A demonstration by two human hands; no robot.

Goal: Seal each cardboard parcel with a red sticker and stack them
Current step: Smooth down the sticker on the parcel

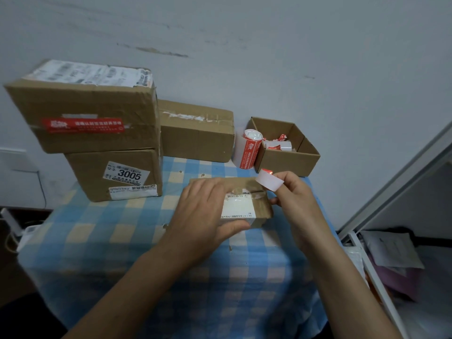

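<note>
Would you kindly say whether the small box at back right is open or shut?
Open: the small box has no lid or flaps over its top, and sticker scraps show inside.

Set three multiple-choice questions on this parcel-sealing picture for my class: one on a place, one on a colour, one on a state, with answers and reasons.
1. Where is the box marked 3005?
A. under the box with the red sticker
B. on a chair
C. on the floor

2. What colours is the checked tablecloth?
A. green and black
B. blue, cream and white
C. plain red

3. What is the right hand doing?
A. hanging idle
B. pressing the wall
C. pinching a sticker strip

Answers: 1 A, the stickered box sits on it; 2 B, those checks show around the small parcel; 3 C, the strip curls from its fingers while the left hand rests on the parcel.
</note>
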